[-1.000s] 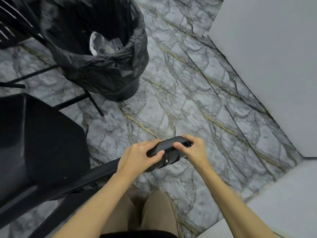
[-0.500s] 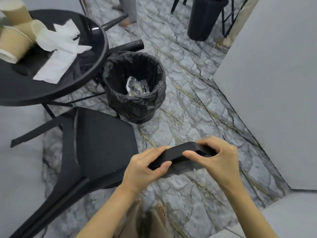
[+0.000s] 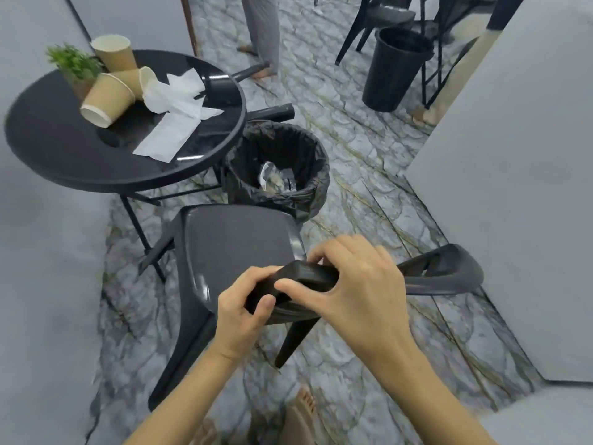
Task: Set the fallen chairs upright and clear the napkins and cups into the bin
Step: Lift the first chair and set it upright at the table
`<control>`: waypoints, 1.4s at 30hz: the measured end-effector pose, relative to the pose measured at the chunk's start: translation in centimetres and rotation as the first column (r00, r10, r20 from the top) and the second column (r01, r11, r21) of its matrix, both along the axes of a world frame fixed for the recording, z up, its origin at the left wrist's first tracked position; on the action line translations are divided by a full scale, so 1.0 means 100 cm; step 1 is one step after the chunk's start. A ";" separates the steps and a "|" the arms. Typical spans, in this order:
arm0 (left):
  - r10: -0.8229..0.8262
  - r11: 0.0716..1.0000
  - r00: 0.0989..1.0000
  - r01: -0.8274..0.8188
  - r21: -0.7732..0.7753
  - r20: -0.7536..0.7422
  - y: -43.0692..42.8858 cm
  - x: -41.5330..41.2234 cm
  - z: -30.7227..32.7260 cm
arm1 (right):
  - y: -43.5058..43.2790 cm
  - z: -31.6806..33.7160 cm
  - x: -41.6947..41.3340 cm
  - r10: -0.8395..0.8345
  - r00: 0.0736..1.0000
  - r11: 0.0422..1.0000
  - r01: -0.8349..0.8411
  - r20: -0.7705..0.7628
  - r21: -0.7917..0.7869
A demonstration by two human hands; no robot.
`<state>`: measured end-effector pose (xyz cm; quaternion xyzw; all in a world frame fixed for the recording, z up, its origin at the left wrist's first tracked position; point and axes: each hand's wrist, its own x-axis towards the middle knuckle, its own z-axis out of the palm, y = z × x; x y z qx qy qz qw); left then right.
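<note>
Both hands clamped on the top rail of the chair: left hand wrapped around the rail with thumb on the near face, right hand curled over it from above, fingers hooked across the far edge, a two-handed hold that suits steering a light but awkward frame. Seat roughly level and facing up, near legs reaching the floor, so seemingly upright or close to it; whether all legs are planted cannot be told. Just beyond the seat, the lined bin, open-mouthed with some crumpled waste inside, tucked against the counter edge, handy for sweeping litter across. On the counter, three paper cups, two tipped on their sides and one upright, beside loose white napkins and a small plant; none cleared yet. Behind the counter, dark chair legs lying low and sideways, likely a second fallen chair awaiting righting. Farther off, another bin and a bystander's legs.
</note>
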<state>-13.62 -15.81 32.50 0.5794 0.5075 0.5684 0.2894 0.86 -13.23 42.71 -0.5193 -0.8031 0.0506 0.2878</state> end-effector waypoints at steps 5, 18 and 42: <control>0.102 0.993 0.991 -0.095 -0.074 0.089 -0.053 -0.053 0.010 | -0.034 0.001 -0.059 0.091 0.993 0.995 -0.088 0.080 -0.039; 0.501 0.863 0.860 -0.487 -0.134 0.100 -0.182 -0.221 -0.007 | -0.115 -0.034 -0.169 0.446 0.881 0.893 -0.427 0.157 -0.138; 0.414 0.906 0.844 -0.345 -0.245 0.342 -0.206 -0.249 -0.034 | -0.066 -0.039 -0.088 0.592 0.795 0.694 -0.585 -0.129 -0.419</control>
